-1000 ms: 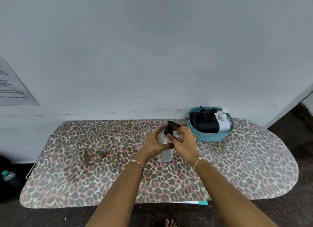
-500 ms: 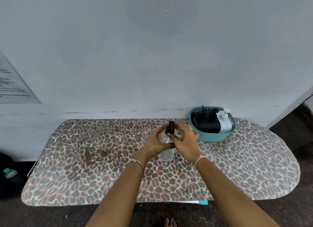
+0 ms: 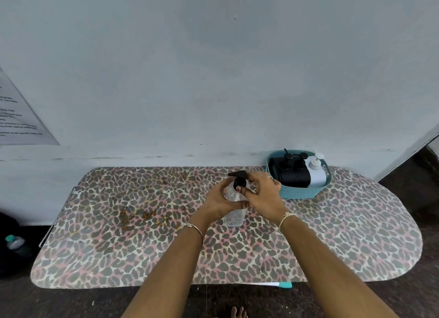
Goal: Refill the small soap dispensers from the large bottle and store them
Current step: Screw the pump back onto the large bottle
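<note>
**Two hands, one clear dispenser at mid-table**

Your right hand [image 3: 263,195] pinches the black pump head [image 3: 238,178] at its collar with thumb and forefinger, and the other fingers fan out loosely above it. Your left hand [image 3: 218,202] curls round the upper body of the single clear dispenser [image 3: 234,216], thumb on the near side, fingertips wrapping to the right. The dispenser stands upright on the leopard-print table [image 3: 118,234], its base below both palms and its nozzle pointing left. Your hands cover most of its neck, so you cannot tell how the pump sits on it, and its fill level is hard to read.

Just right of your right hand, near the wall, sits one teal basket [image 3: 299,193]. It holds one white dispenser [image 3: 317,175] and a dark cluster of black dispensers [image 3: 294,177]. At least three black pump tops show, but the bodies merge and the exact count is unclear.

There is one bracelet on each wrist. At the left edge a printed sheet [image 3: 21,118] on the wall is cut off, its text unreadable. One capped water bottle [image 3: 14,243] stands on the floor in shadow. Toes [image 3: 238,312] show at the bottom edge.
</note>
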A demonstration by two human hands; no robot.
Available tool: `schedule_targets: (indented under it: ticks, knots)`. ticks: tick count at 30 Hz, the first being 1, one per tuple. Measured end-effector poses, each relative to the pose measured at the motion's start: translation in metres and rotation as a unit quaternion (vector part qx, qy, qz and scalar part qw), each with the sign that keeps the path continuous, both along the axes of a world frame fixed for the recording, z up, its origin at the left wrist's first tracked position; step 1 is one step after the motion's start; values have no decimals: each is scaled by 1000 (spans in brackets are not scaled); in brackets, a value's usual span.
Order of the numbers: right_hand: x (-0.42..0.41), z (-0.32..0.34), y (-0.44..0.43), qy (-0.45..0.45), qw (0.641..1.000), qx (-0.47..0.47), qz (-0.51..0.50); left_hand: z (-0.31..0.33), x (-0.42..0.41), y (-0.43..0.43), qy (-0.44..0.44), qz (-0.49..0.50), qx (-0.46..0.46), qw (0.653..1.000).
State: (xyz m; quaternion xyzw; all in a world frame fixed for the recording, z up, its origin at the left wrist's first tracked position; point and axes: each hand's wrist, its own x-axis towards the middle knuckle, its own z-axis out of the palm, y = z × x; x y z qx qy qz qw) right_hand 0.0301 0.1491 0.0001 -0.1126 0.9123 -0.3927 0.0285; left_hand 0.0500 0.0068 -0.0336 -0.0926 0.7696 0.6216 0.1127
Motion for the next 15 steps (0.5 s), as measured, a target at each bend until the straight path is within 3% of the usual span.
schedule_targets:
  ticks: [5, 10, 15]
  knots:
    - [-1, -9, -8, 33, 999, 15, -29, 1, 0, -2, -6, -5, 5, 1000]
    - [-9, -3, 5, -44, 997, -45, 38, 2, -2, -2, -7, 4, 15, 1000]
    - [-6, -5, 3, -2, 1000, -1, 29, 2, -3, -2, -12, 4, 19, 1000]
